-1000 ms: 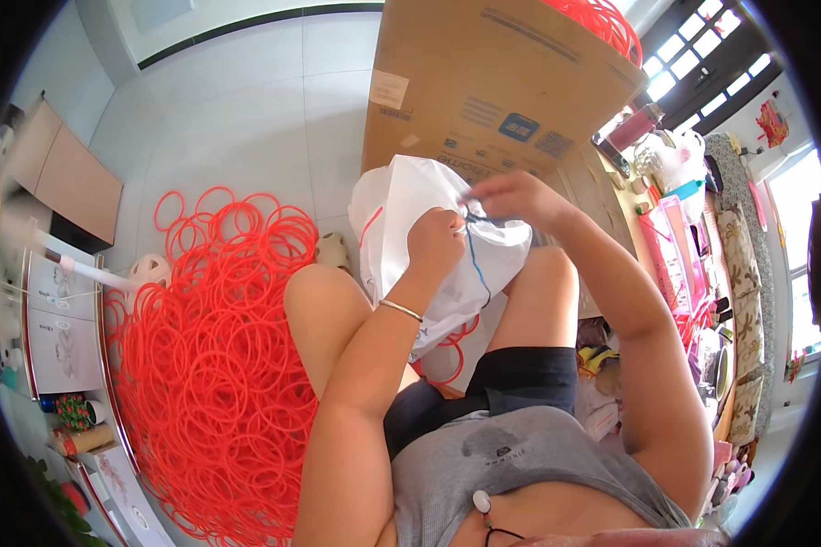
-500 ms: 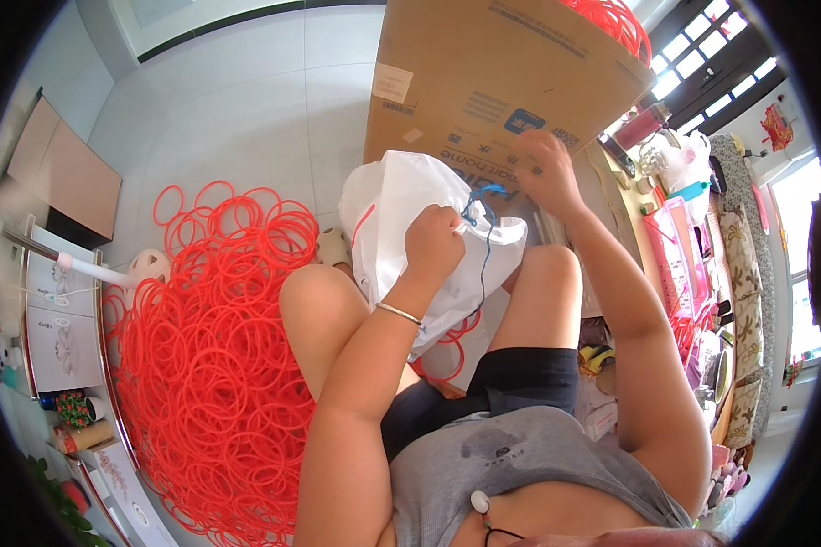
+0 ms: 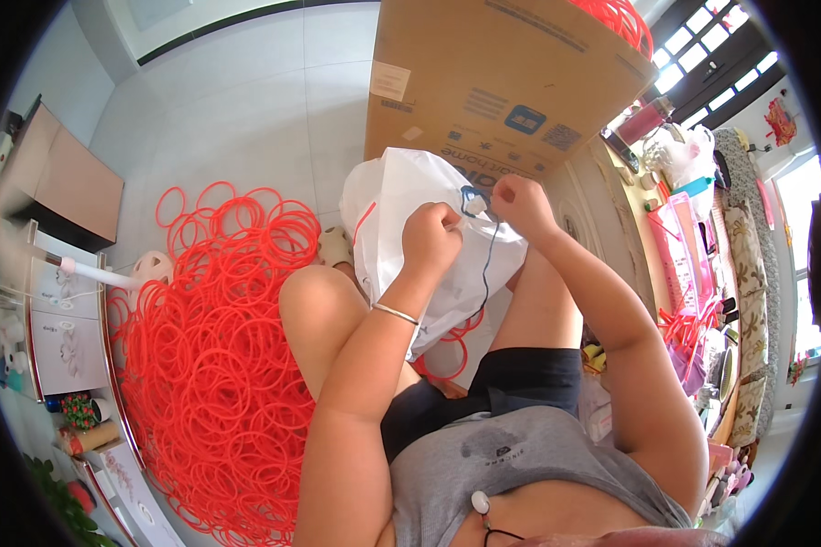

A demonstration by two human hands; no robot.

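Note:
Between my knees stands a white plastic bag (image 3: 394,205), its gathered neck turned to the right. Blue string (image 3: 489,271) is looped at the neck, and a loose length hangs down the bag's front. My right hand (image 3: 523,210) is closed just right of the neck, pinching the blue string. My left hand (image 3: 431,239), with a bangle at its wrist, is closed against the bag on the left side of the neck. Whatever lies between its fingertips is too small to make out. A short red strip (image 3: 366,215) shows on the bag's left side.
A big heap of red rings (image 3: 219,365) covers the floor at my left. Beyond the bag rises a tall cardboard box (image 3: 456,82), with more red rings (image 3: 620,23) at its top. A cluttered table (image 3: 643,210) runs along the right; cabinets (image 3: 68,351) line the left.
My right hand has come down and left from in front of the box to the bag's neck, where it now pinches the string. My left hand has shifted slightly away from the neck.

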